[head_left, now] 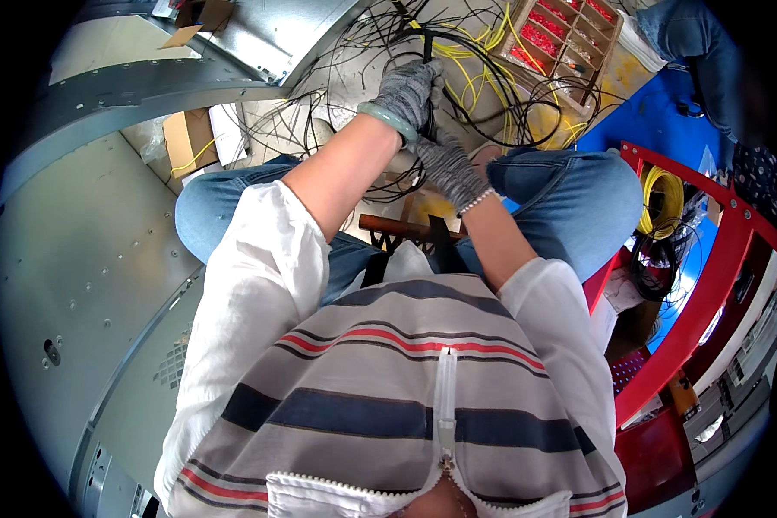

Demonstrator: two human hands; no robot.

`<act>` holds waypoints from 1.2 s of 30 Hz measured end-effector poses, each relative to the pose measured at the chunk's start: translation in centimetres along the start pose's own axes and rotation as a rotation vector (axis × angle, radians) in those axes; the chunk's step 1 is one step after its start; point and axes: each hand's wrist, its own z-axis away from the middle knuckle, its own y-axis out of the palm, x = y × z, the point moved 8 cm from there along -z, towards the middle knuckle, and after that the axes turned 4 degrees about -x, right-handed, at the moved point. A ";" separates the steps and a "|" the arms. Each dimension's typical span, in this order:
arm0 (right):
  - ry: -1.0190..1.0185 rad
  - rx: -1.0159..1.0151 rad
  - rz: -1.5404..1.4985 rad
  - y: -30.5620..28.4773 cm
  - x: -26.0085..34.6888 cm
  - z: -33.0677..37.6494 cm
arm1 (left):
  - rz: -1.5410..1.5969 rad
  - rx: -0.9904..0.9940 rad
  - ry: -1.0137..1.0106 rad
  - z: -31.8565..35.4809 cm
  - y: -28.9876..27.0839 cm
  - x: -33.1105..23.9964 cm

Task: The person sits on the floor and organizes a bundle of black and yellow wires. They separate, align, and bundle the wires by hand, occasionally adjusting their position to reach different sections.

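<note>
Across the grey floor [268,142], a compartmented wooden tray [610,52] sits far right. Beyond the knees, far centre, a slim black cable bundle [428,43] fans into loose loops; the gloved left hand [406,91] grips it. Whether the nearer right hand [451,173] holds anything, I cannot tell.

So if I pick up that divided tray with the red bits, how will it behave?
The tray will probably stay stiff, since its walls and dividers look straight and boxy. The red bits may slide or spill if it tips, because they look small and loose and the compartments appear open on top.
</note>
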 end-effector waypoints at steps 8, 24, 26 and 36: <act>0.105 0.088 0.168 -0.1 -2.0 1.6 | 0.026 -0.040 0.109 -1.7 -0.9 -1.4; 0.224 0.215 -0.076 0.6 -0.6 0.5 | -0.231 -0.202 0.106 -1.3 -1.8 -0.8; 0.145 0.114 0.230 0.0 2.1 0.8 | -0.162 -0.243 0.151 -1.9 -2.2 -0.4; -0.028 -0.043 1.128 -2.5 0.6 -0.9 | -1.041 0.117 0.269 0.3 0.1 -2.1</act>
